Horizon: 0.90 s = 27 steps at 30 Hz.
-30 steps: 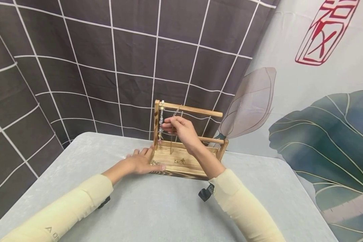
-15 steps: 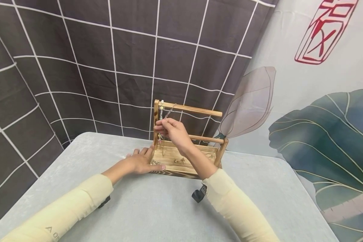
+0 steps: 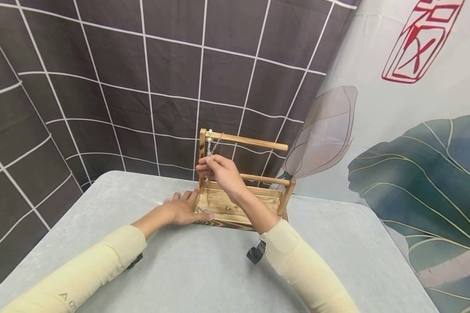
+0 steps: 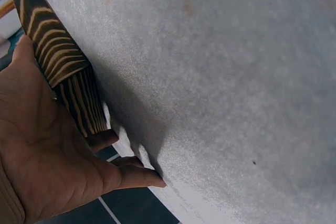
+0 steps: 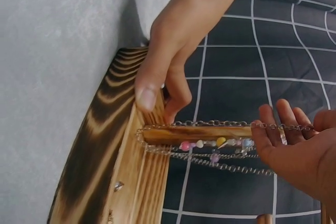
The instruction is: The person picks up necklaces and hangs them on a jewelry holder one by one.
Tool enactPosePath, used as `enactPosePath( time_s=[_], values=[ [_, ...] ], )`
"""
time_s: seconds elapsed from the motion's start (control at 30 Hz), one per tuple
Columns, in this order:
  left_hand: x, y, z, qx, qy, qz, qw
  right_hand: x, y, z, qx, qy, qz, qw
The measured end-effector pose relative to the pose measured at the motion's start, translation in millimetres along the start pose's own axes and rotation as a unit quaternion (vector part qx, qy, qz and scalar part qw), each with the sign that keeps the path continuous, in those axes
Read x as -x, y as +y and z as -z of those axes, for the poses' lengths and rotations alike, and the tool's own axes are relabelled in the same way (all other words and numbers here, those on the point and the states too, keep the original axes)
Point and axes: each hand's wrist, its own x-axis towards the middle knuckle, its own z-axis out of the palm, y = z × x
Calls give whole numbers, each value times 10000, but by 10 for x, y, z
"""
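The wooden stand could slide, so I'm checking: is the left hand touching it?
Touching. The right wrist view shows the left hand with its thumb on the rim of the wooden stand.

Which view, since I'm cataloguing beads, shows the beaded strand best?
The right wrist view: the beaded strand shows large, colours distinct. The head view has it small, partly behind the right hand; the left wrist view, none.

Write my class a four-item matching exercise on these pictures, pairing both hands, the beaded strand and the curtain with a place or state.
Column 1
1. left hand
2. right hand
3. beaded strand
4. white-gridded dark curtain

Column 2
A. hangs from the upper bar
B. behind the wooden jewelry stand
C. lays its thumb over the tray's front rim
D. pinches a silver-coloured chain

Pairs: 1-C; 2-D; 3-A; 4-B
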Motion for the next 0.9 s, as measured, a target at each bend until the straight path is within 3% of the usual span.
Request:
enactPosePath(
  time_s=[0.37, 0.63, 0.77, 0.9],
  values=[
    [-28, -36, -35, -7, 65, -16, 10000, 52, 154, 105, 160, 444, -31, 9989],
    [26, 3, -8, -50, 43, -71, 10000, 84, 200, 133, 147, 558, -347, 9977],
    [86, 38, 38, -24, 10, -92, 10000, 119, 236, 148, 403, 537, -462, 9967],
    [61, 24, 33, -11, -9, -55, 10000, 160, 277, 168, 786, 514, -512, 9943]
  ],
)
